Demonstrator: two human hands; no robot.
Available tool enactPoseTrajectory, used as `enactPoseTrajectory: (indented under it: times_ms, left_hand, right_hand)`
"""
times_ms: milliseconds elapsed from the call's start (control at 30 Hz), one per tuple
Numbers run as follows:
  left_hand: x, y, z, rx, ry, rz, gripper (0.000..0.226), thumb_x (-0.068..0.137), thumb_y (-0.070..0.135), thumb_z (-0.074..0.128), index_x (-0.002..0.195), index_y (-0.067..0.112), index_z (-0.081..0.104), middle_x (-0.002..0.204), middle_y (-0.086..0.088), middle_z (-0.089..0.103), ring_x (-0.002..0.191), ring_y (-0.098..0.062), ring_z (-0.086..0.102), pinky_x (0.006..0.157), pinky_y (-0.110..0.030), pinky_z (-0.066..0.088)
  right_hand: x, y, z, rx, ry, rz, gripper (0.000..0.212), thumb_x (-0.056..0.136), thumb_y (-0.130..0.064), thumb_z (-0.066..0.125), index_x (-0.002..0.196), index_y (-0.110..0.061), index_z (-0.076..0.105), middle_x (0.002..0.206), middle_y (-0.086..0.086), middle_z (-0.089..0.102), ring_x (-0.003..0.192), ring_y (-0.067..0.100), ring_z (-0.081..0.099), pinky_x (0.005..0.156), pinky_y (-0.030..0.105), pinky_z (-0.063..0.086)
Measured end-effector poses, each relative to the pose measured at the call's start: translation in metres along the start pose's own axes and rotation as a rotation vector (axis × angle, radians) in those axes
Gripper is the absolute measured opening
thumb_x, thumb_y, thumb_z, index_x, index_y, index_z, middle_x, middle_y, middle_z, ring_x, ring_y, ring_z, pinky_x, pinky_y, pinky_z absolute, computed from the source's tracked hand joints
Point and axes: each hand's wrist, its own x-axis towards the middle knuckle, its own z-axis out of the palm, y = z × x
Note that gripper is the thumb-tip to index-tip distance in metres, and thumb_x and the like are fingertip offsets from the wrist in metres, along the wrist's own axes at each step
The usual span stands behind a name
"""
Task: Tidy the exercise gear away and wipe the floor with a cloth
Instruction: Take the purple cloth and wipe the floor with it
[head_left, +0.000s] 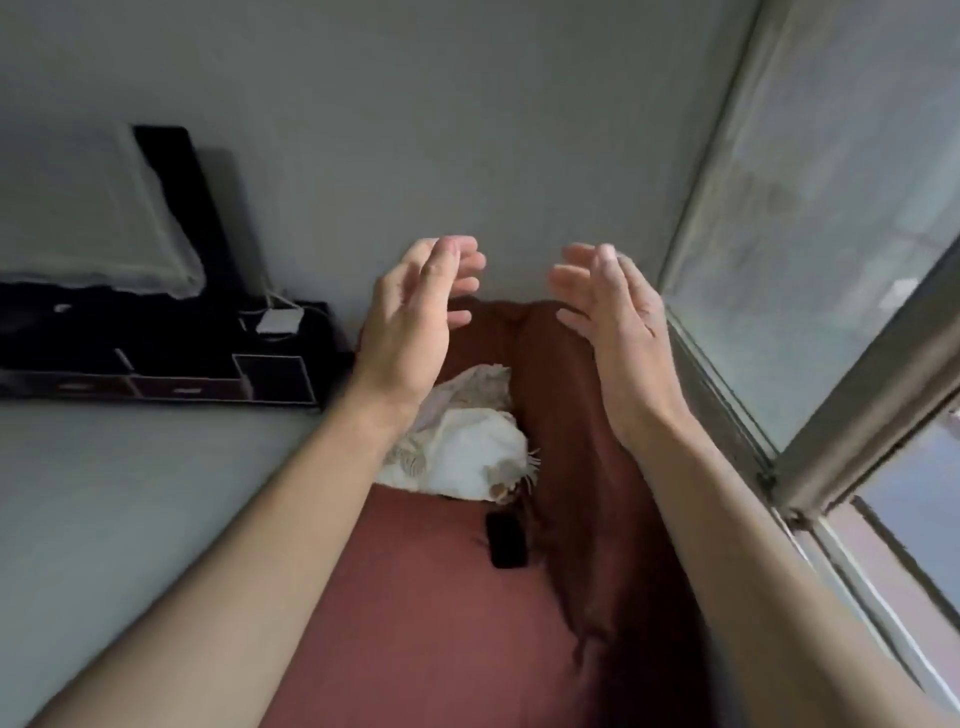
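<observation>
My left hand (415, 317) and my right hand (608, 312) are both raised in front of me, palms facing each other, fingers apart and empty. Below them lies a reddish-brown mat or mattress (441, 597) that runs along the window wall, with a darker brown folded part (566, 389) on its right side. A crumpled white cloth (462, 447) lies on the mat under my left wrist. A black phone (506, 540) lies on the mat just in front of the cloth.
A low black shelf unit (156, 374) stands against the wall at left, with a white charger (280, 319) and a pillow (78, 218) on it. A sliding window with a metal frame (810, 374) runs along the right. Grey floor (130, 493) lies left of the mat.
</observation>
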Motion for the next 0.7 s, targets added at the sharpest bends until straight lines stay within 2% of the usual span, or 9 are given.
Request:
enactPoseTrajectory:
  times_ms: [233,433,533,700]
  left_hand:
    - [-0.011,-0.01,-0.076,0.115,0.299,-0.03,0.034,0.092,0.046,0.041,0.107,0.027,0.066,0.116,-0.003,0.071,0.11,-0.018,0.066,0.093,-0.042,0.054]
    - [-0.052,0.0,-0.151,0.24,0.518,-0.024,0.041,0.094,0.046,0.04,0.118,0.023,0.064,0.12,0.002,0.07,0.111,-0.011,0.066,0.092,-0.035,0.054]
    - [-0.074,0.015,-0.198,0.268,0.656,-0.008,0.044,0.094,0.047,0.041,0.121,0.02,0.064,0.12,0.002,0.07,0.111,-0.01,0.066,0.092,-0.035,0.054]
    - [-0.112,0.029,-0.282,0.302,0.83,0.013,0.04,0.097,0.044,0.041,0.119,0.019,0.065,0.118,0.001,0.071,0.109,-0.011,0.066,0.089,-0.032,0.054]
  right_hand:
    - [0.019,0.033,0.079,0.142,-0.285,0.072,0.048,0.096,-0.05,0.037,0.123,-0.02,0.063,0.118,0.003,0.07,0.112,0.011,0.067,0.102,0.038,0.052]
    - [0.005,0.041,0.167,0.244,-0.534,0.114,0.046,0.101,-0.047,0.037,0.125,-0.017,0.063,0.118,0.003,0.071,0.112,0.011,0.067,0.103,0.039,0.051]
    - [-0.012,0.038,0.221,0.259,-0.656,0.139,0.042,0.107,-0.039,0.036,0.128,-0.014,0.061,0.12,0.004,0.069,0.112,0.012,0.066,0.105,0.042,0.049]
    - [-0.05,0.031,0.316,0.31,-0.806,0.147,0.052,0.094,-0.051,0.039,0.125,-0.018,0.063,0.119,0.004,0.07,0.111,0.013,0.067,0.105,0.043,0.049]
